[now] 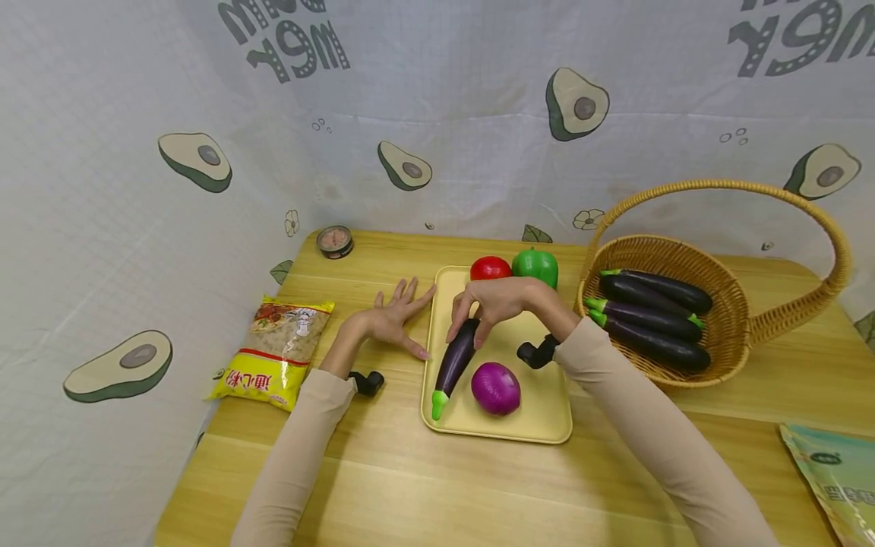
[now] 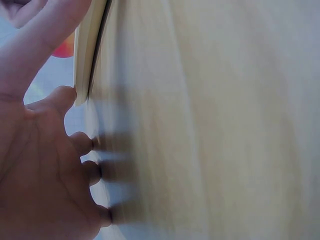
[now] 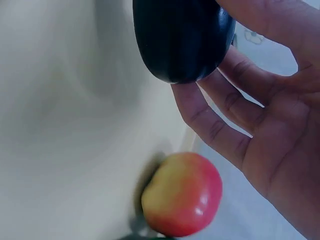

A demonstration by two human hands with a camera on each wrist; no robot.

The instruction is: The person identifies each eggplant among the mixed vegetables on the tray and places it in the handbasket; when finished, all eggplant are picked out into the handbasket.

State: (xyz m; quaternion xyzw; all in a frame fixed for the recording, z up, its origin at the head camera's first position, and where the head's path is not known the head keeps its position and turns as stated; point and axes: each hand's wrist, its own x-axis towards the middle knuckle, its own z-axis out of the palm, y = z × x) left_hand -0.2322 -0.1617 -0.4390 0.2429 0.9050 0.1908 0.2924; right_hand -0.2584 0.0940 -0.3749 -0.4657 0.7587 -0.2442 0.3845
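My right hand (image 1: 502, 298) pinches a dark eggplant (image 1: 454, 366) by its blunt end, over the left side of a pale yellow tray (image 1: 543, 422). The green stem end points toward me. In the right wrist view, the thumb and fingers curl around the eggplant's rounded end (image 3: 182, 47). Fingers spread, my left hand (image 1: 393, 319) lies at the tray's left rim, with the index fingertip and thumb right at the edge. A purple onion (image 1: 496, 388), a red-yellow apple (image 3: 182, 194) and a green bell pepper (image 1: 536, 266) also sit on the tray; my right hand partly hides the apple from above.
A wicker basket (image 1: 734, 334) with a tall handle holds several eggplants on the right. To the left lie a yellow pasta bag (image 1: 276, 353) and a small round tin (image 1: 335, 241). A green-blue packet (image 1: 837, 471) lies at the right edge, and a printed curtain (image 1: 478, 167) hangs behind.
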